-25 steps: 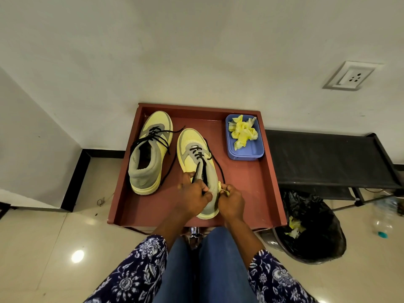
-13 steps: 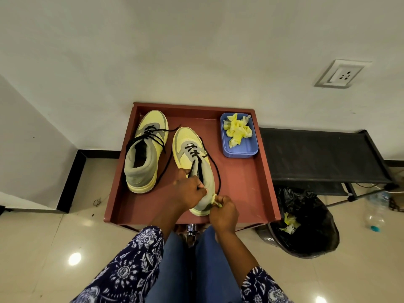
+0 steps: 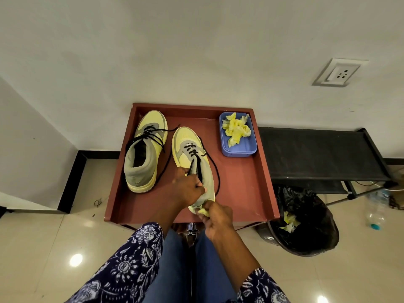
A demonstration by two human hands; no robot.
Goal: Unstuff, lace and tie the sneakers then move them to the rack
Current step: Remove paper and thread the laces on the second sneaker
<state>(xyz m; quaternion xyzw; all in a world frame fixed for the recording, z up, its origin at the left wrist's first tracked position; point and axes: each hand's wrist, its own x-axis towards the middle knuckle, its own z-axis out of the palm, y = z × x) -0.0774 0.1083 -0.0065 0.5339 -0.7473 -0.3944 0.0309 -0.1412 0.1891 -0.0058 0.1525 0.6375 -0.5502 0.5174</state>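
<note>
Two yellow and grey sneakers with loose black laces lie on a red-brown tray [image 3: 258,184]. The left sneaker [image 3: 144,154] stands alone with its opening bare. My left hand [image 3: 188,186] grips the right sneaker [image 3: 192,154] at its tongue and collar. Just behind the heel, my right hand [image 3: 215,216] pinches a wad of yellow stuffing paper [image 3: 202,212]. A black lace [image 3: 215,169] trails down the right sneaker's right side.
A blue tub [image 3: 239,149] holding crumpled yellow paper sits in the tray's back right corner. To the right stands a black rack [image 3: 317,156], with a black-lined bin [image 3: 306,228] holding paper scraps below it. A plastic bottle [image 3: 376,213] lies on the floor far right.
My right hand has drawn back toward me from the sneaker's opening with the yellow paper. My left hand has stayed on the sneaker.
</note>
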